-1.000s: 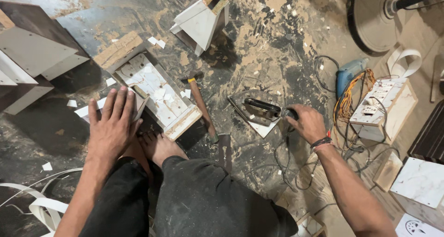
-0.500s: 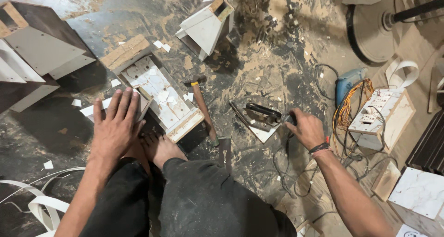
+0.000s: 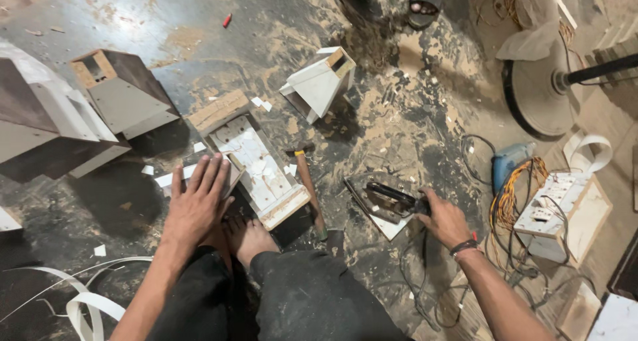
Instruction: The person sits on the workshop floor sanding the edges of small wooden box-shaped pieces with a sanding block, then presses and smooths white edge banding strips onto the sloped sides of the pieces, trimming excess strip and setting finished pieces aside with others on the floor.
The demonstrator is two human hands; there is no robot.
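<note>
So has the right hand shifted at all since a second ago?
No. The right hand stays on the dark tool, the same way right of the hammer. Only the camera has tilted.

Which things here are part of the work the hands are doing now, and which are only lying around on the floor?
In use:
- left hand flat on the wooden box
- right hand on the dark clothes iron

Lying about:
- hammer
- white wedge-shaped box
- blue power tool
- fan base
- socket board
- white edge strip
</note>
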